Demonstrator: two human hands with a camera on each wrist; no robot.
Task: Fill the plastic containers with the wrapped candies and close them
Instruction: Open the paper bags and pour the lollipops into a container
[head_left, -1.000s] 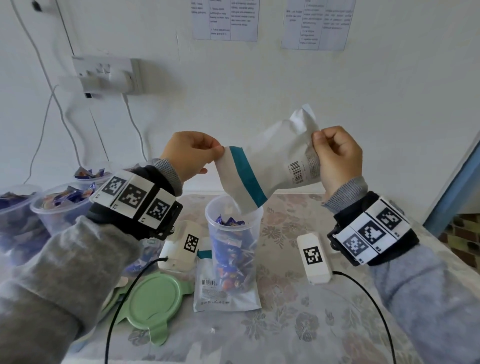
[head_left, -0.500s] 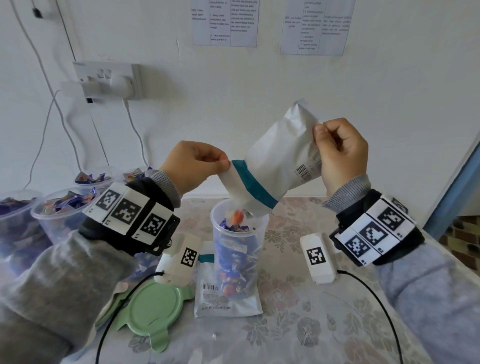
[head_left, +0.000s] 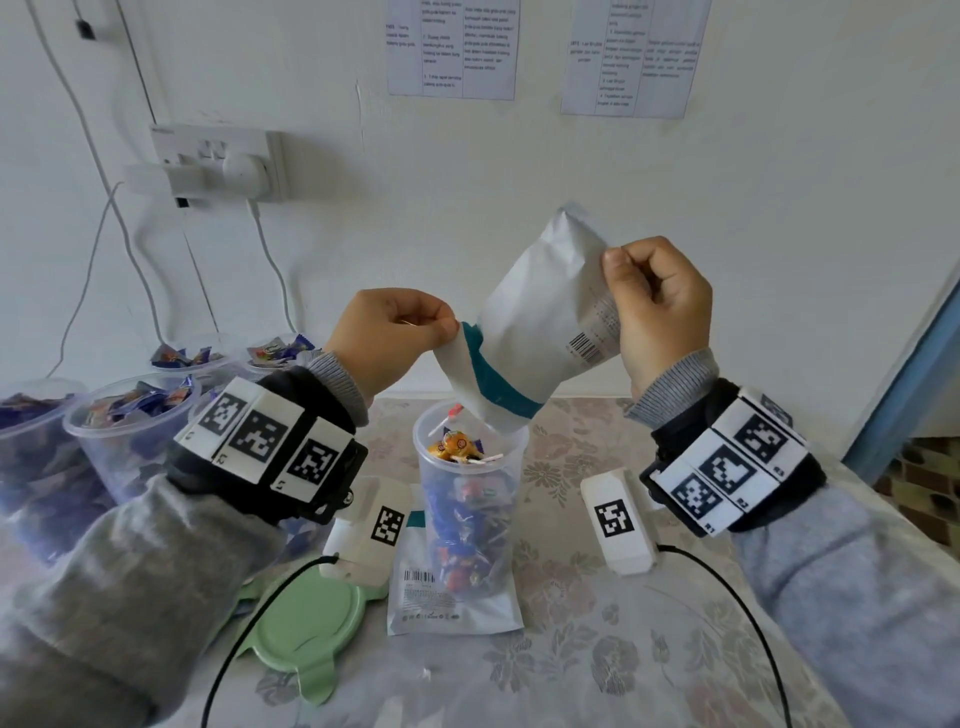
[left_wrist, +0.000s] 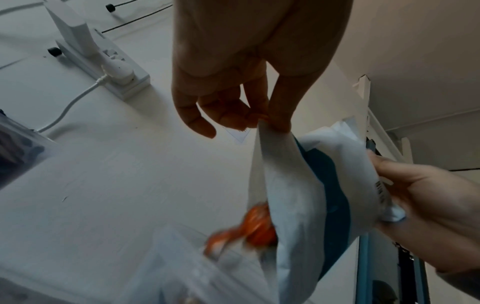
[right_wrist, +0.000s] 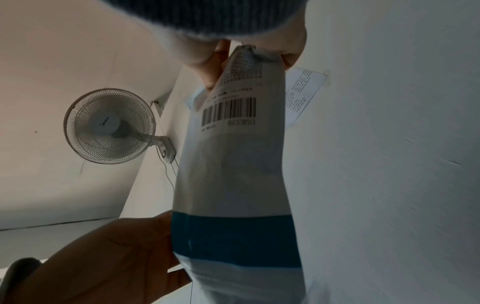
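A white candy bag (head_left: 535, 317) with a teal band is tipped mouth-down over a tall clear container (head_left: 470, 499) in the middle of the table. My left hand (head_left: 395, 332) pinches the bag's open edge, while my right hand (head_left: 660, 306) grips its upper corner. Orange wrapped candies (head_left: 454, 444) lie at the top of the container, on blue ones below. In the left wrist view an orange candy (left_wrist: 255, 226) slides out of the bag (left_wrist: 311, 205) under my left hand (left_wrist: 267, 121). The right wrist view shows the bag (right_wrist: 239, 174) hanging from my right hand (right_wrist: 249, 55).
A flat empty bag (head_left: 447, 603) lies under the container. A green lid (head_left: 306, 629) rests at the front left. Several filled clear tubs (head_left: 124, 431) stand at the left. Cables hang from a wall socket (head_left: 218, 166). The flowered table (head_left: 571, 665) ends at the right.
The bag has been tipped steeper, its closed end raised by my right hand. Orange candies have dropped into the container, which now looks fuller.
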